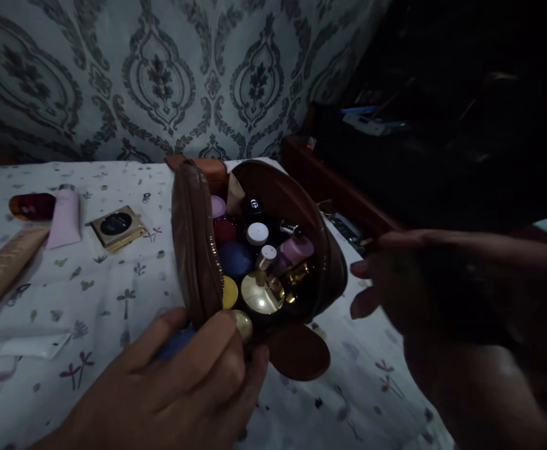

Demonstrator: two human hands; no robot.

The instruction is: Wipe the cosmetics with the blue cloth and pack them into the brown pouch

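Note:
A brown leather cosmetic pouch stands open on the bed, packed with several small bottles, jars and gold-capped items. My left hand grips the pouch at its near lower edge, fingers curled round it, with something blue under the fingers. My right hand hovers just to the right of the pouch, dark and blurred, its fingertips pointing toward the pouch's side without touching it.
On the patterned sheet at the left lie a pink tube, a beige tube, a dark red case, a gold compact and a white tube. A dark wooden shelf runs along the right.

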